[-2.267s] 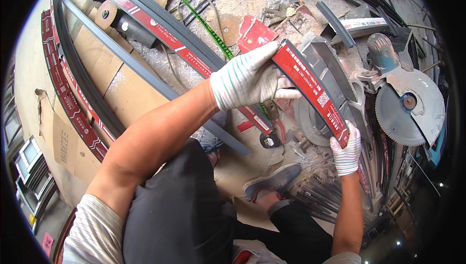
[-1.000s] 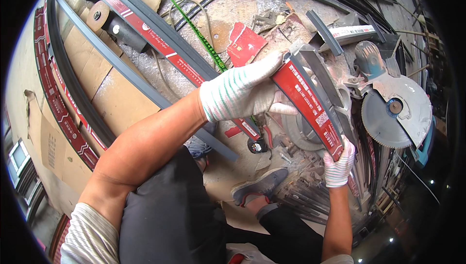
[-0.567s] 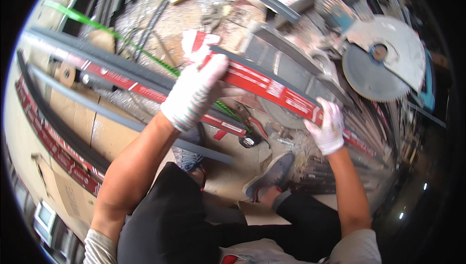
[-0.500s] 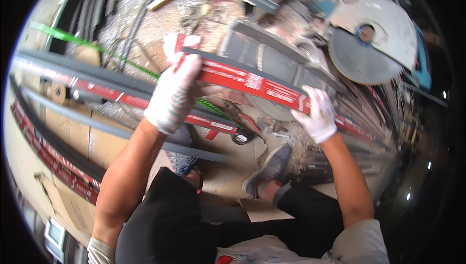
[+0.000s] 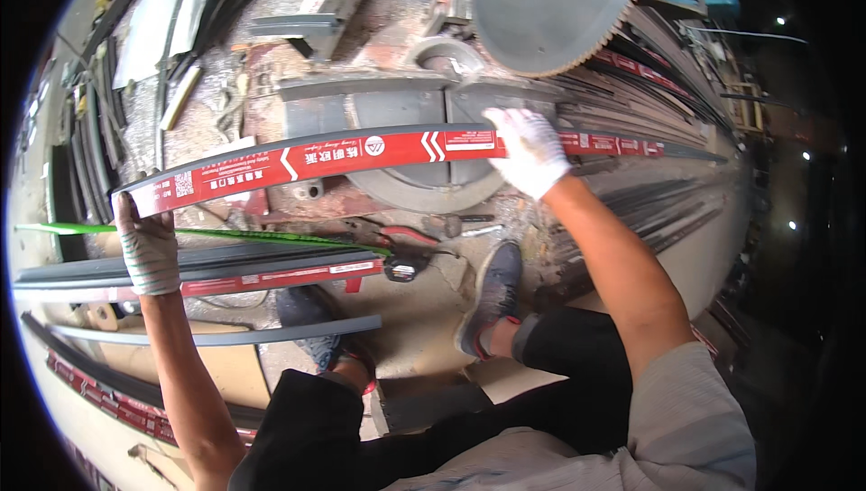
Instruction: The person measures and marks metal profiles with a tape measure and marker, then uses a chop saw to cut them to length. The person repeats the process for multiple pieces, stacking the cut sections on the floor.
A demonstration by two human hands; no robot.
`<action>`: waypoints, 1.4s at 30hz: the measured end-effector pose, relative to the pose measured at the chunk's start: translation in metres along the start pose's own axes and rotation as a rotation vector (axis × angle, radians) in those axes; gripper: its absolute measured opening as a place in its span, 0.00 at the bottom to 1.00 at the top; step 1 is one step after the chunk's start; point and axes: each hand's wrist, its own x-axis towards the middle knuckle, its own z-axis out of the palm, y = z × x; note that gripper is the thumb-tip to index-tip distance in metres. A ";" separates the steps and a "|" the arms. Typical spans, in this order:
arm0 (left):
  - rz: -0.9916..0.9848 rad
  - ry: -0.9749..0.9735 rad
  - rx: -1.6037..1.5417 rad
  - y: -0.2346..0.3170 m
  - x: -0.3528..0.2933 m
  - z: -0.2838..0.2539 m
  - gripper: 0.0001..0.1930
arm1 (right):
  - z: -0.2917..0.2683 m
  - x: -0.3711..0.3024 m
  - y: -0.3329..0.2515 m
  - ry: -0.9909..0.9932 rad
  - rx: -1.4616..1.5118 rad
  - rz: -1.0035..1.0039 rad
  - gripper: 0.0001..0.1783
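Note:
A long dark grey metal profile with red printed film (image 5: 334, 162) lies crosswise before me, over the grey bed of a mitre saw (image 5: 397, 107). My left hand (image 5: 149, 252), in a white glove, grips its left end with the fingers up over the edge. Farther right, my gloved right hand (image 5: 528, 152) is closed round the profile, which runs on past it to the right. The toothed round saw blade (image 5: 550, 26) is raised above and behind the profile, apart from it. Whether the profile rests on the bed I cannot tell.
Below the profile lie a bright green strip (image 5: 271, 238), red-handled pliers (image 5: 410, 235), a black tape measure (image 5: 406, 267) and stacked red-filmed profiles (image 5: 280, 280). More bars (image 5: 631, 229) lie right. Offcuts (image 5: 180, 98) litter the far left.
My left hand has gone left to the profile's end, and my hands are much farther apart. The profile has swung from slanting down rightward to nearly level. The view has shifted too.

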 end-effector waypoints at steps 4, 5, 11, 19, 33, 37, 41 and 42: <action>0.140 0.105 0.083 0.020 0.023 -0.022 0.18 | 0.010 0.000 0.008 0.085 0.036 -0.022 0.31; 0.144 0.121 0.091 0.024 0.029 -0.030 0.18 | 0.012 0.002 0.006 0.081 0.038 -0.015 0.32; 0.121 0.235 -0.099 0.026 0.039 -0.024 0.16 | 0.038 0.024 -0.002 0.128 0.052 -0.009 0.37; -0.050 -0.179 0.192 -0.011 -0.013 0.029 0.32 | 0.021 0.071 -0.075 0.095 0.049 0.014 0.36; 0.973 -0.686 1.861 -0.035 -0.026 0.142 0.32 | -0.003 0.127 -0.198 0.060 0.031 0.018 0.31; 0.810 -0.705 2.069 -0.035 -0.002 0.155 0.20 | -0.004 0.141 -0.216 0.012 0.023 0.026 0.32; 0.795 -0.791 1.986 -0.041 0.022 0.137 0.09 | 0.007 0.145 -0.210 0.249 0.149 -0.167 0.18; 0.723 -0.829 1.997 -0.038 0.019 0.141 0.08 | 0.012 0.149 -0.209 0.213 0.154 -0.128 0.11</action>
